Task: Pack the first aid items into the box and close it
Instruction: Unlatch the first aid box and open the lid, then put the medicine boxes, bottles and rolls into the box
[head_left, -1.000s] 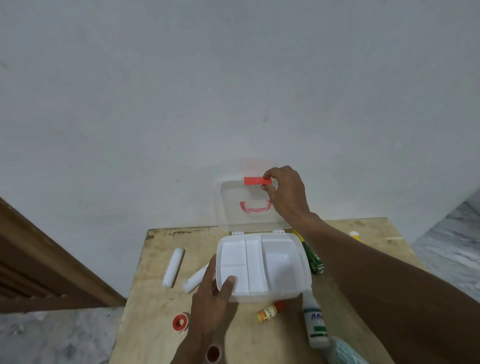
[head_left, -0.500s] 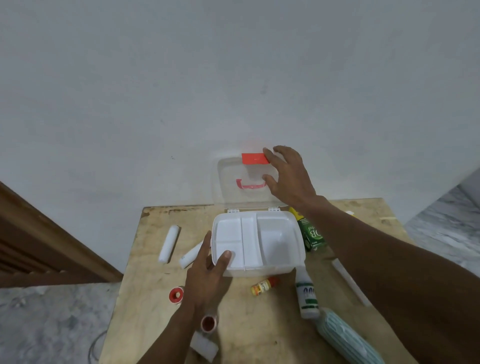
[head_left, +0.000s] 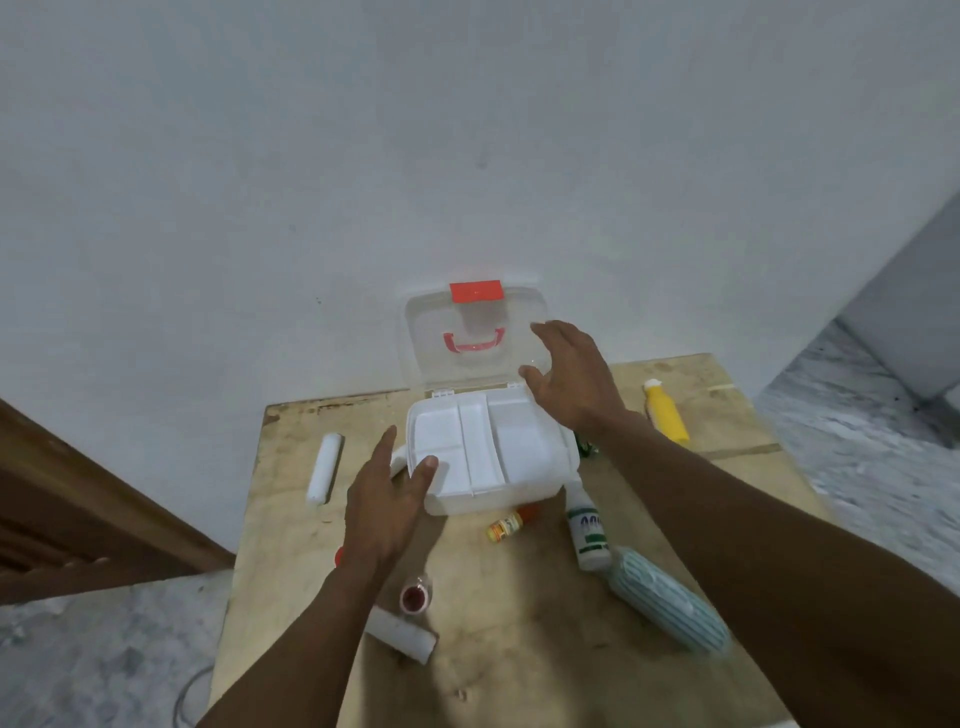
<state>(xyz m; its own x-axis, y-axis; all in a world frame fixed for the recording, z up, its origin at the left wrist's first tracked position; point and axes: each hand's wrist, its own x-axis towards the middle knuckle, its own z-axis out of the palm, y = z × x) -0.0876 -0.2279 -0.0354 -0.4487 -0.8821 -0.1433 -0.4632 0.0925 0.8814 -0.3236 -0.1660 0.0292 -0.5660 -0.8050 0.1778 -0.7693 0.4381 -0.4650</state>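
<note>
A white first aid box (head_left: 524, 486) stands open on the wooden table (head_left: 519, 649), with its white divided tray on top. Its clear lid (head_left: 423, 338), with a red latch and red handle, leans upright against the wall. My left hand (head_left: 387, 499) hovers at the box's front left corner, fingers straight, thumb over the rim. My right hand (head_left: 569, 376) is open beside the lid's right edge, apart from it. Around the box lie a white gauze roll (head_left: 324, 467), a small orange bottle (head_left: 511, 525), a white bottle (head_left: 587, 530), a yellow bottle (head_left: 665, 413) and a teal striped roll (head_left: 667, 597).
Near the front of the table sit a small red-capped jar (head_left: 415, 597) and a white roll (head_left: 402, 634). A green item peeks out behind my right wrist. A white wall rises just behind the table. A wooden frame (head_left: 78, 509) stands at the left.
My right hand has let go of the lid's red latch and drawn down to the lid's right side. The lid now stands upright by itself. My left hand has lifted slightly off the box.
</note>
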